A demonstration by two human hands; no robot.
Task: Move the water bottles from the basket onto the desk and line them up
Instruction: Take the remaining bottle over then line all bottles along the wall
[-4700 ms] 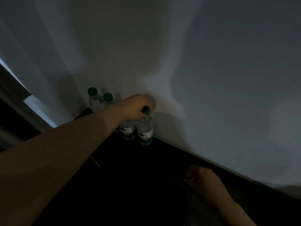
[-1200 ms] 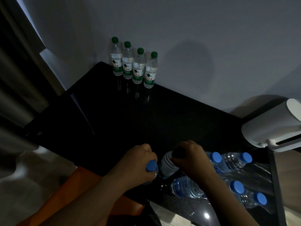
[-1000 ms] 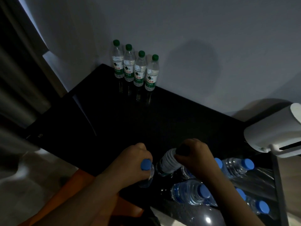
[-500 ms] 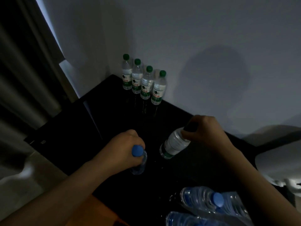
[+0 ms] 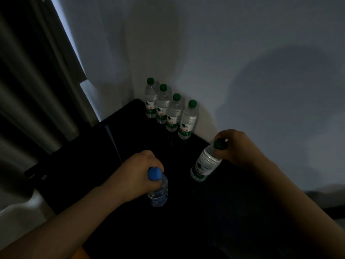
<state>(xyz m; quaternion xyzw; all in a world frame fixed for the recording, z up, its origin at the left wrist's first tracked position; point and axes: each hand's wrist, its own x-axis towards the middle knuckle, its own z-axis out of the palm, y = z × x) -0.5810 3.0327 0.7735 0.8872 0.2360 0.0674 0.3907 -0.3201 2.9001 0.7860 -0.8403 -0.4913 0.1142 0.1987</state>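
Note:
Several green-capped water bottles (image 5: 172, 113) stand in a row along the wall at the far left corner of the black desk (image 5: 141, 146). My left hand (image 5: 137, 172) grips a blue-capped bottle (image 5: 157, 191) by its neck, held upright over the desk's middle. My right hand (image 5: 237, 147) grips a green-capped bottle (image 5: 204, 163) by its cap; this bottle hangs tilted, its base toward the left, just right of the row. The basket is out of view.
A grey wall (image 5: 242, 71) runs behind the desk. Dark curtains (image 5: 31, 81) hang at the left beside a strip of window light. The desk's left edge (image 5: 43, 176) drops to a pale floor. The room is dim.
Both hands have carried their bottles up from the basket and away toward the row at the wall. The basket with the blue-capped bottles and the white device have left the view.

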